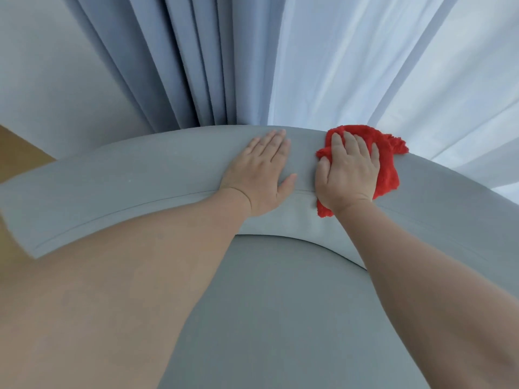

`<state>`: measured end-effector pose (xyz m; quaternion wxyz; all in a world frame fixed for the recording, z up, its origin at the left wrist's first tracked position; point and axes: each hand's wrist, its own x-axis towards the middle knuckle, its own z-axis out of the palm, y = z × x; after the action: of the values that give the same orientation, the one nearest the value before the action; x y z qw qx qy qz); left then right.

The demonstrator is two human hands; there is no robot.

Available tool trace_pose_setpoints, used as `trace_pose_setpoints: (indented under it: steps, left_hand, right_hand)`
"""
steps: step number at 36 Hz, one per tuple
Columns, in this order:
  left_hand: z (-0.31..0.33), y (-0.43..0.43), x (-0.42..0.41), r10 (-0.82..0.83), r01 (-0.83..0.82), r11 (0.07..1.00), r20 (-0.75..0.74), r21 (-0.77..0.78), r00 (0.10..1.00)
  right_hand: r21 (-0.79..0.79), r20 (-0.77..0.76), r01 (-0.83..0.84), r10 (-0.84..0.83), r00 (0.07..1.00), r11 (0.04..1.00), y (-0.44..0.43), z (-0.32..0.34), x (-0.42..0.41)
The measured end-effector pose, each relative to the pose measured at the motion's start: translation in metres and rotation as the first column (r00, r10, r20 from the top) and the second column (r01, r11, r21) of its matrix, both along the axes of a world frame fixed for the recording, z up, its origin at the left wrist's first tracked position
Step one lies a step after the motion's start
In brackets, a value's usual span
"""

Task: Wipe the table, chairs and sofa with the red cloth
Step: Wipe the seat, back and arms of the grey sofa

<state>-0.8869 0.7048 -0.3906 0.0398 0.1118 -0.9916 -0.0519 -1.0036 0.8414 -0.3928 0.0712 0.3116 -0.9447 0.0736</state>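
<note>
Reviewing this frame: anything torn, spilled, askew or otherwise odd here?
Nothing stands out. The right hand presses the red cloth on the grey backrest, the left hand rests flat beside it, and the curtains behind hang straight; no stain or tear shows.

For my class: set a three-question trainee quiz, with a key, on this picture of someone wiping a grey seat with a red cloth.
1. True or false: the left hand lies flat on the grey backrest and holds nothing.
2. Which hand presses the red cloth onto the backrest? A) left B) right C) both
3. Fill in: behind the backrest hang the ____.

Key: 1 true; 2 B, the right hand, with its fingers straight; 3 curtains.
</note>
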Motion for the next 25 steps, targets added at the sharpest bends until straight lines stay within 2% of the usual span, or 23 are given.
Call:
trace_pose_setpoints:
  steps: [3, 7, 15, 20, 25]
  left_hand:
    - [0.008, -0.007, 0.02, -0.004, 0.006, 1.0, -0.047, 0.031, 0.999]
    - [0.02, -0.037, 0.068, 0.084, -0.083, 0.995, -0.029, 0.053, 0.996]
    - [0.031, -0.118, 0.178, 0.323, -0.316, 0.944, 0.073, -0.091, 0.944]
    - [0.016, -0.138, 0.208, 0.44, -0.415, 0.893, 0.144, -0.172, 0.886]
    - [0.005, -0.149, 0.213, 0.453, -0.438, 0.888, 0.109, -0.14, 0.885]
  right_hand:
    - [0.006, 0.004, 0.008, -0.008, 1.0, 1.0, -0.001, 0.001, 0.001]
    - [0.003, 0.015, 0.015, -0.015, 1.0, 1.0, -0.001, 0.003, 0.002]
    - [-0.014, 0.003, 0.029, -0.029, 1.0, 0.999, -0.003, 0.002, 0.004]
    - [-0.001, -0.005, 0.039, -0.039, 0.999, 0.999, -0.003, 0.002, 0.004]
    - [-0.011, -0.026, 0.042, -0.042, 0.999, 0.999, -0.004, -0.001, 0.003]
